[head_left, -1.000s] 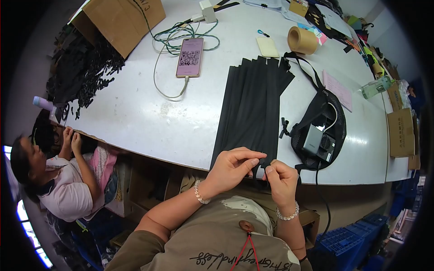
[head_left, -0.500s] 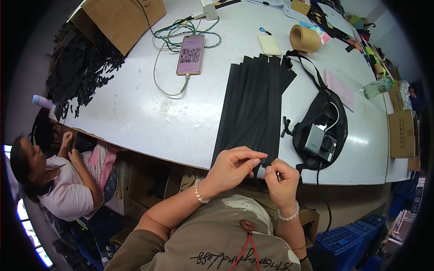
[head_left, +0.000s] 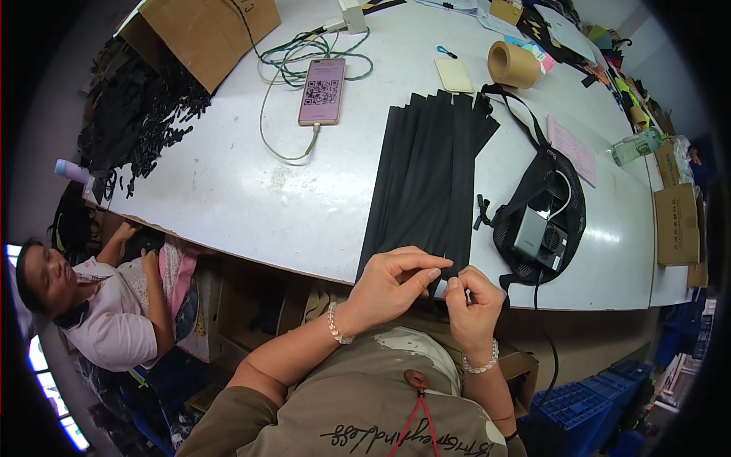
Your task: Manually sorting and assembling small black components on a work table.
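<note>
A bundle of long, flat black strips (head_left: pixel 422 167) lies on the table and runs down to its front edge. At the near end of the bundle, my left hand (head_left: pixel 392 283) has thumb and forefinger brought together around the end of one black strip. Just to its right, my right hand (head_left: pixel 475 308) is closed, its thumb pressed against the curled forefinger at the same strip end. The two sets of fingertips almost meet. What lies between them is tiny and mostly covered by my fingers.
Right of the strips sits a black mesh bag (head_left: pixel 542 217) with a grey power bank (head_left: pixel 531 234). Farther back are a phone (head_left: pixel 321 91) on a cable, a tape roll (head_left: pixel 513 65) and a cardboard box (head_left: pixel 209 42). A black heap (head_left: pixel 133 114) lies left; another person (head_left: pixel 114 305) sits there.
My hands stay in nearly the same place, the right one shifting only slightly. At the left, the other person's head has turned and their hands have moved apart and lower.
</note>
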The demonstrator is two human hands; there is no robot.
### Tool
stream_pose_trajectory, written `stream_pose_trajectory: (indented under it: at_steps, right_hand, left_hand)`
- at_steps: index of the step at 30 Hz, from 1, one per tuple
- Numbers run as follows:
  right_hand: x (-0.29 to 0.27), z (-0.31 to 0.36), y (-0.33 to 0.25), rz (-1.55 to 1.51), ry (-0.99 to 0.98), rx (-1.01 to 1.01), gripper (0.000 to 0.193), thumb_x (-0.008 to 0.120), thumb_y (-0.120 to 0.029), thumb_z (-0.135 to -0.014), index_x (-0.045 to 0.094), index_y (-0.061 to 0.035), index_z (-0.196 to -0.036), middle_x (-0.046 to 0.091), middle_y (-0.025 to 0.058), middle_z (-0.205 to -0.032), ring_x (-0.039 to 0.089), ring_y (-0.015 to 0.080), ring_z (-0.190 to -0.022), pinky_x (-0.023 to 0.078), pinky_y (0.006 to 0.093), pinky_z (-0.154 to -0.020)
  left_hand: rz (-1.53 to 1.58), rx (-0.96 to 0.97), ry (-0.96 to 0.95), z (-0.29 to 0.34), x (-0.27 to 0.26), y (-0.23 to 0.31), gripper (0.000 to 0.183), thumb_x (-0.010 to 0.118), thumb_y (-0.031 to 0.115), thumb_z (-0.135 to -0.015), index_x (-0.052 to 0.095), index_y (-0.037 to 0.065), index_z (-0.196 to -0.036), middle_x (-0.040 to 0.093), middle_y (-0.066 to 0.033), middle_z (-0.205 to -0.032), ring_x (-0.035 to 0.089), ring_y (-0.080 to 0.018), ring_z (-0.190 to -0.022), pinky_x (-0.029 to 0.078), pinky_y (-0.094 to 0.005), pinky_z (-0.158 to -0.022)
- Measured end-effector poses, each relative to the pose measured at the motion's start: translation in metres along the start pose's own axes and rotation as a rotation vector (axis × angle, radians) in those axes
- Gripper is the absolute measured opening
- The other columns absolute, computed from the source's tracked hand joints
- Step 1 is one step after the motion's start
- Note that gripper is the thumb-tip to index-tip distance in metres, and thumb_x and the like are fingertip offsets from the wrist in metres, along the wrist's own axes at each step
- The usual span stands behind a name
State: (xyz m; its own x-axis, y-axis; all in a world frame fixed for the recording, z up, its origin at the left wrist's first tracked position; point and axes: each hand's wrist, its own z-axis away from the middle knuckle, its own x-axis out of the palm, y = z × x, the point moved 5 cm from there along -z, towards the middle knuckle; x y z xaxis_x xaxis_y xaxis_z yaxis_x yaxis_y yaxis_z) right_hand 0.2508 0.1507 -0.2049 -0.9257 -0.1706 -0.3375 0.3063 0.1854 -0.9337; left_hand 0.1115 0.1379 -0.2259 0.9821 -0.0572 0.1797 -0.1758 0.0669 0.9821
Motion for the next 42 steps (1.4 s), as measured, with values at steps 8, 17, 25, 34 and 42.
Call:
stream_pose_trajectory:
  at_steps: [8,17,25,34,42]
  right_hand:
    - [0.005,0.004,0.003,-0.031,0.07,-0.01,0.017,0.056,0.002,-0.079,0.047,0.0012,-0.063,0.043,0.0012,-0.059,0.033,0.005,-0.049,0.026,0.0222,-0.044]
    - [0.006,0.006,0.008,-0.069,0.096,-0.015,0.014,0.054,0.001,-0.081,0.05,0.0022,-0.067,0.046,0.0031,-0.062,0.039,0.0087,-0.054,0.031,0.0239,-0.048]
    - [0.007,0.006,0.013,-0.172,0.037,-0.001,0.019,0.047,-0.005,-0.089,0.051,0.0031,-0.072,0.047,0.0001,-0.068,0.037,0.005,-0.06,0.031,0.0204,-0.053]
    - [0.007,0.005,0.012,-0.163,-0.006,-0.035,0.015,0.052,-0.004,-0.085,0.054,0.0031,-0.072,0.052,0.0052,-0.068,0.044,0.0102,-0.059,0.035,0.0231,-0.053]
    - [0.006,0.003,0.009,-0.1,-0.045,-0.047,0.014,0.053,-0.003,-0.083,0.053,0.0019,-0.07,0.051,0.0066,-0.066,0.046,0.0121,-0.057,0.037,0.0246,-0.052]
  left_hand:
    - [0.019,-0.002,-0.003,-0.001,0.0,0.0,0.018,0.056,0.002,-0.085,0.066,0.003,-0.1,0.059,-0.0032,-0.085,0.055,-0.0044,-0.064,0.047,-0.0175,-0.057]
    - [-0.049,0.106,-0.039,0.002,0.0,0.0,0.024,0.061,0.001,-0.082,0.063,0.002,-0.106,0.058,-0.003,-0.088,0.053,-0.0034,-0.071,0.047,-0.0161,-0.062]
    - [0.205,-0.042,-0.002,0.002,0.002,-0.006,0.03,0.062,-0.002,-0.081,0.058,-0.002,-0.111,0.057,-0.0028,-0.088,0.055,-0.0034,-0.075,0.048,-0.0162,-0.067]
    - [0.286,-0.14,-0.01,0.003,-0.003,-0.012,0.023,0.06,0.0,-0.083,0.061,-0.003,-0.105,0.063,-0.0065,-0.091,0.06,-0.0061,-0.08,0.05,-0.018,-0.07]
    - [0.25,-0.118,-0.016,0.002,0.001,-0.011,0.023,0.058,0.0,-0.084,0.062,0.0,-0.106,0.063,-0.0044,-0.089,0.058,-0.0051,-0.075,0.049,-0.0181,-0.068]
